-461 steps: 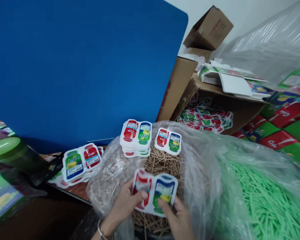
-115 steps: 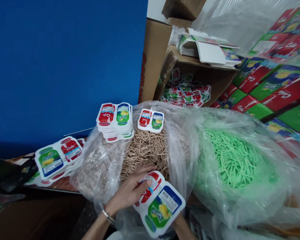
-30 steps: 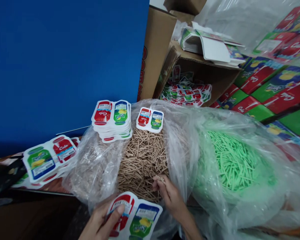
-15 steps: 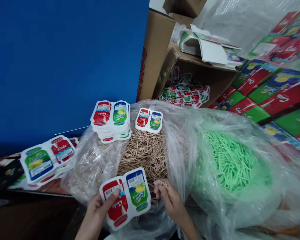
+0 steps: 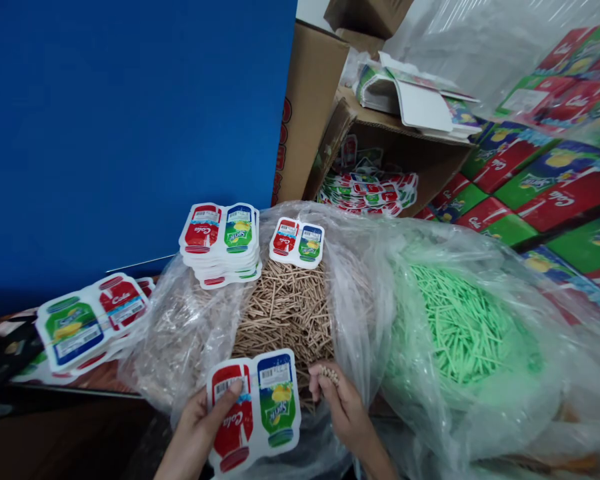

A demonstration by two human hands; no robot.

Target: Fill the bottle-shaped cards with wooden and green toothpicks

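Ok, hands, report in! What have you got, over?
Left hand holds the cola-and-lemon card. Right hand pinches a bunch of tan sticks. Open stick bag just ahead, nothing between.

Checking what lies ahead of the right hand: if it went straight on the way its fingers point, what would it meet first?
Probably the heap of brown sticks in the open plastic bag; the right hand, pinching a few sticks, points up toward it, though depth is unclear.
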